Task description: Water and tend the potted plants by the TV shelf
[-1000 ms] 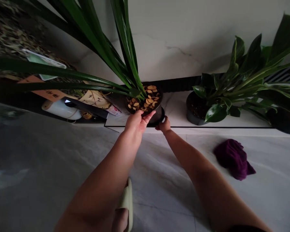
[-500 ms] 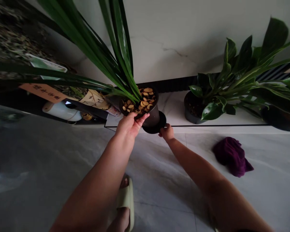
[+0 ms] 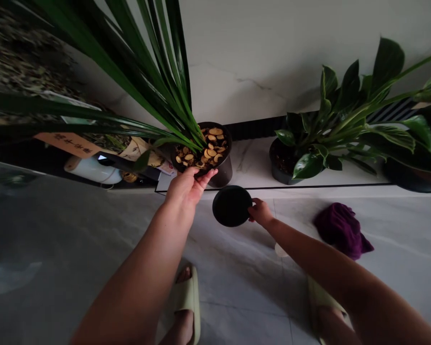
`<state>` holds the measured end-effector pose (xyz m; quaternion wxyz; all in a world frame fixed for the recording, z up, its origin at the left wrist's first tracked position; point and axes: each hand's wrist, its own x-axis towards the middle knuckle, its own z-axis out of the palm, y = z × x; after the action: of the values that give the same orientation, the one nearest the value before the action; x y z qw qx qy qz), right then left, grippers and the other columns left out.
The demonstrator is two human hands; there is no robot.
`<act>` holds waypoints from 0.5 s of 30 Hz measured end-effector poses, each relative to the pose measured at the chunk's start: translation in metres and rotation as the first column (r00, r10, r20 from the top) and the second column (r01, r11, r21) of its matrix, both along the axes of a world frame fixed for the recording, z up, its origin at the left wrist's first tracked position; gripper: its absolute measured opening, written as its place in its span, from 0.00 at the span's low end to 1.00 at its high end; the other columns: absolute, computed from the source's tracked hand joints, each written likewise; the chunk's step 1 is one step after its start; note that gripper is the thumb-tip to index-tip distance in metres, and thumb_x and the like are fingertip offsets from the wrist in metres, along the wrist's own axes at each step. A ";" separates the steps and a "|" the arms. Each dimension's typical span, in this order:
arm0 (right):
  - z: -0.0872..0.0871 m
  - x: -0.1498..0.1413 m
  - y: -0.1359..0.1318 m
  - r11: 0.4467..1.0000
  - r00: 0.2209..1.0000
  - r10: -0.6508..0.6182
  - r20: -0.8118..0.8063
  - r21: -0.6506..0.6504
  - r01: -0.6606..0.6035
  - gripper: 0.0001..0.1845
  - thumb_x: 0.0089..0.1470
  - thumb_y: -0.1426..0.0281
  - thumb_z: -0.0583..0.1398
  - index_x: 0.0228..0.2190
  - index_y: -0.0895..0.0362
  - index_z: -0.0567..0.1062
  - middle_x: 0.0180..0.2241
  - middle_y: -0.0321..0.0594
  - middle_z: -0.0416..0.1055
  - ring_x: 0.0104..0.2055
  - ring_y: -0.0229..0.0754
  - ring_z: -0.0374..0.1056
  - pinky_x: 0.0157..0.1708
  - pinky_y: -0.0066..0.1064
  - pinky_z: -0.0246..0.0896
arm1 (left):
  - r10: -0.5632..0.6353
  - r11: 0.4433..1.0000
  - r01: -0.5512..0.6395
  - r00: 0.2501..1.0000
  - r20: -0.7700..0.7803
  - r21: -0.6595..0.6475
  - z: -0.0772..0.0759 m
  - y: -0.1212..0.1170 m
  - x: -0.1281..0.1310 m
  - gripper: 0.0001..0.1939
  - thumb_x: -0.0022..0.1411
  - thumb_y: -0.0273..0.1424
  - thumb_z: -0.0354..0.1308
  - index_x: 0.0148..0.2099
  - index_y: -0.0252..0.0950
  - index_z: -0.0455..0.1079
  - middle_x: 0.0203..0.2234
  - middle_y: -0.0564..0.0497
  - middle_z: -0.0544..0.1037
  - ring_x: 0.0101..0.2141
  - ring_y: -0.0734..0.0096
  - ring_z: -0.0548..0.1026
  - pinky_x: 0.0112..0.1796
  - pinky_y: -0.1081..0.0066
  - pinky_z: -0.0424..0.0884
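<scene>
My left hand (image 3: 187, 184) grips the near rim of a black plant pot (image 3: 222, 172) that holds long green leaves and tan bark chips (image 3: 204, 151). The pot leans towards me on a low white ledge (image 3: 253, 163). My right hand (image 3: 260, 212) pinches the right edge of a round black saucer (image 3: 232, 206), held just off the floor in front of the pot.
A second dark pot with broad leaves (image 3: 309, 163) stands on the ledge to the right, with another dark pot (image 3: 413, 177) beyond it. A purple cloth (image 3: 341, 230) lies on the marble floor. A white container (image 3: 91, 168) and papers lie at left. My sandalled feet (image 3: 188, 302) stand below.
My right hand has drawn the black saucer out from under the pot and towards me. My left hand has tipped the pot, which now rests to the left of where it was.
</scene>
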<state>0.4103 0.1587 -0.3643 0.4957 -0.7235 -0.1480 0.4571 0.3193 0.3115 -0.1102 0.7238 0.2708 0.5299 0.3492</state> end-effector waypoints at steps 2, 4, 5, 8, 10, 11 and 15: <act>0.002 0.005 -0.020 0.998 0.998 0.057 0.004 -0.010 -0.057 0.23 0.51 0.80 0.60 0.50 0.59 0.77 0.14 0.26 0.71 0.16 0.38 0.71 0.18 0.23 0.63 | 0.011 1.000 -0.011 1.000 0.000 0.005 -0.007 0.000 0.002 0.30 0.66 0.11 0.51 0.66 0.33 0.71 0.45 0.38 0.86 0.40 0.54 0.89 0.29 0.76 0.85; 0.004 0.009 -0.040 0.993 0.993 0.119 -0.005 -0.015 -0.119 0.25 0.50 0.80 0.59 0.50 0.59 0.77 0.15 0.25 0.71 0.16 0.38 0.71 0.18 0.23 0.64 | 0.025 1.000 -0.025 1.000 0.004 0.006 -0.015 -0.001 0.004 0.30 0.66 0.11 0.51 0.65 0.35 0.71 0.43 0.41 0.86 0.38 0.57 0.89 0.28 0.76 0.85; 0.005 0.011 -0.049 0.990 0.990 0.143 -0.011 -0.017 -0.143 0.26 0.50 0.80 0.59 0.51 0.58 0.77 0.15 0.24 0.71 0.17 0.38 0.72 0.18 0.23 0.64 | 0.028 1.000 -0.028 1.000 0.009 0.003 -0.019 -0.001 0.005 0.29 0.66 0.11 0.51 0.65 0.36 0.71 0.42 0.42 0.85 0.37 0.59 0.89 0.28 0.76 0.85; 0.006 0.012 -0.074 0.980 0.980 0.196 -0.020 -0.025 -0.197 0.26 0.48 0.79 0.58 0.50 0.58 0.78 0.16 0.25 0.72 0.17 0.38 0.72 0.18 0.23 0.64 | 0.044 0.999 -0.044 0.999 0.019 -0.004 -0.029 -0.001 0.009 0.29 0.67 0.11 0.51 0.65 0.37 0.71 0.42 0.44 0.85 0.36 0.61 0.88 0.29 0.75 0.86; 0.007 0.011 -0.084 0.976 0.976 0.213 -0.035 -0.032 -0.214 0.28 0.47 0.79 0.58 0.50 0.58 0.79 0.18 0.25 0.73 0.17 0.37 0.71 0.18 0.23 0.64 | 0.061 0.998 -0.061 0.998 0.024 0.005 -0.032 0.000 0.012 0.30 0.67 0.11 0.51 0.66 0.38 0.70 0.44 0.43 0.86 0.39 0.58 0.89 0.30 0.74 0.86; 0.008 0.010 -0.087 0.976 0.976 0.213 -0.047 -0.036 -0.215 0.28 0.47 0.79 0.58 0.51 0.58 0.79 0.18 0.26 0.73 0.17 0.37 0.71 0.17 0.23 0.64 | 0.069 0.998 -0.069 0.997 0.026 0.006 -0.033 0.001 0.014 0.30 0.67 0.11 0.51 0.66 0.37 0.70 0.45 0.42 0.86 0.40 0.57 0.89 0.30 0.74 0.86; 0.018 0.006 -0.088 0.972 0.970 0.230 -0.081 -0.030 -0.233 0.28 0.48 0.80 0.58 0.51 0.58 0.78 0.18 0.25 0.73 0.17 0.36 0.71 0.17 0.22 0.63 | 0.087 0.996 -0.086 0.995 0.038 -0.012 -0.033 0.002 0.020 0.31 0.66 0.11 0.51 0.65 0.38 0.71 0.47 0.42 0.86 0.42 0.56 0.89 0.32 0.73 0.87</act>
<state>0.4158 0.0705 -0.3462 0.4302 -0.6925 -0.2032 0.5423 0.3393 0.3137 -0.1435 0.7195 0.2370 0.5290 0.3827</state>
